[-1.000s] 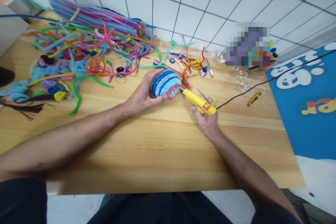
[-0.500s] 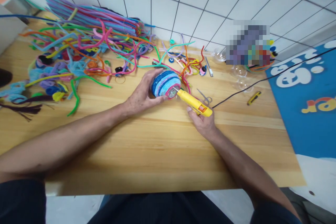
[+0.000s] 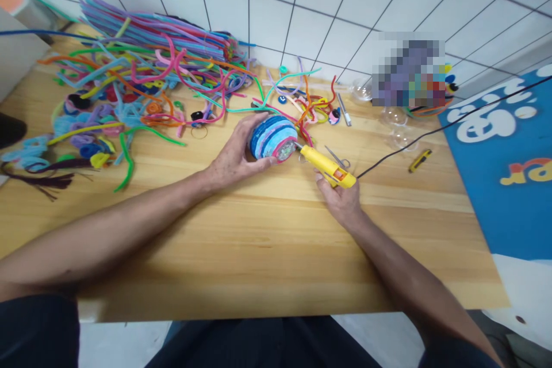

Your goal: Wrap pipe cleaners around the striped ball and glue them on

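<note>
1. The ball (image 3: 269, 133) is round and wrapped in stripes of dark blue, light blue and lilac that run around it in bands.
2. Its end toward the right hand shows a pink ring around a greyish, mottled round patch; what that patch is made of is too small to tell.
3. The ball is over the middle of the table (image 3: 259, 247), in front of the loose stems (image 3: 308, 109); whether it rests on the wood or is held just above it, I cannot tell.
4. The left hand (image 3: 236, 154) is curved around the ball's left side, opened about as wide as the ball, thumb along the near lower edge and fingers over the far top.
5. The right hand (image 3: 342, 200) is closed around the handle of the yellow glue gun (image 3: 325, 165), its thumb on the near side.
6. The gun points up and left, its nozzle at the right edge of the pink ring; whether the tip touches, I cannot tell.
7. A black cord (image 3: 392, 153) runs from the gun off to the right.
8. The scissors (image 3: 344, 163) lie just behind the gun, partly hidden by it.
9. The cutter (image 3: 420, 161) lies apart on the right, near the blue mat (image 3: 478, 195).
</note>
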The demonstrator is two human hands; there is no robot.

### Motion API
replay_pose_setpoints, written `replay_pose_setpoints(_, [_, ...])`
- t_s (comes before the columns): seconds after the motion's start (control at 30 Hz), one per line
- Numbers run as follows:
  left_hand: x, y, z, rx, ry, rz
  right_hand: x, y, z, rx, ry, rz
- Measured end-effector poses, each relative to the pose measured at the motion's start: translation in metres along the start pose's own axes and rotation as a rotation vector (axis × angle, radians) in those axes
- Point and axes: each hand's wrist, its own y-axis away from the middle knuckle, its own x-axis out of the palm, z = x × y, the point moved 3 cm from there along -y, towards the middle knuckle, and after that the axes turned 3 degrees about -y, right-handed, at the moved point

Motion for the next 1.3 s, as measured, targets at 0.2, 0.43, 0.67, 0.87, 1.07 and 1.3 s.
replay_pose_setpoints(0.2, [-0.001, -0.001, -0.003, 0.076, -0.05, 0.008, 0.002, 0.0, 0.006, -0.025, 0.015, -0.002])
replay_pose_setpoints(0.43, [0.0, -0.001, 0.0, 0.115, -0.054, 0.009, 0.003, 0.003, 0.002, -0.019, 0.01, 0.026])
replay_pose_setpoints(0.67, [0.001, -0.001, 0.003, 0.112, -0.017, 0.004, 0.007, 0.004, 0.007, -0.045, 0.012, 0.045])
replay_pose_setpoints(0.87, [-0.001, 0.0, 0.0, 0.114, -0.07, 0.01, 0.011, 0.002, 0.017, -0.118, 0.017, 0.088])
replay_pose_setpoints(1.07, [0.001, -0.001, -0.001, 0.081, -0.052, 0.0, 0.007, 0.001, 0.027, -0.196, 0.05, 0.135])
replay_pose_setpoints(1.3, [0.002, -0.001, 0.002, 0.087, -0.013, 0.004, 0.002, 0.002, 0.011, -0.059, 0.06, 0.05])
